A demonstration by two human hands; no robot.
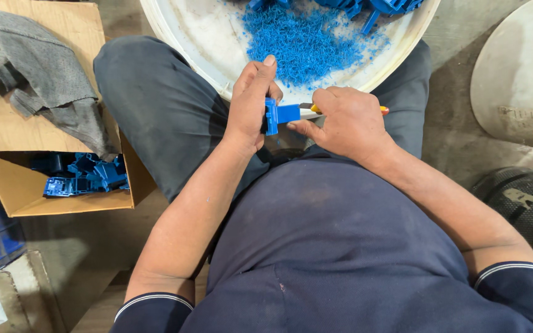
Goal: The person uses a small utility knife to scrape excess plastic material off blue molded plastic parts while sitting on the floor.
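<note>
My left hand [251,102] grips a small blue plastic part [279,115] over my lap, thumb pointing up toward the basin. My right hand [347,120] is closed around a knife with a yellow and red handle [382,110]; its blade [308,113] rests against the right side of the blue part. Both hands meet just below the rim of a large white round basin [174,31] that holds a heap of fine blue plastic shavings [306,40] and several blue parts [384,7] at its far edge.
A cardboard box [44,203] at my left holds more blue plastic parts [84,176], with a grey cloth [38,74] draped over its top flap. A white round lid or drum [519,80] lies at the right. A black tyre-like object [519,197] sits beside my right arm.
</note>
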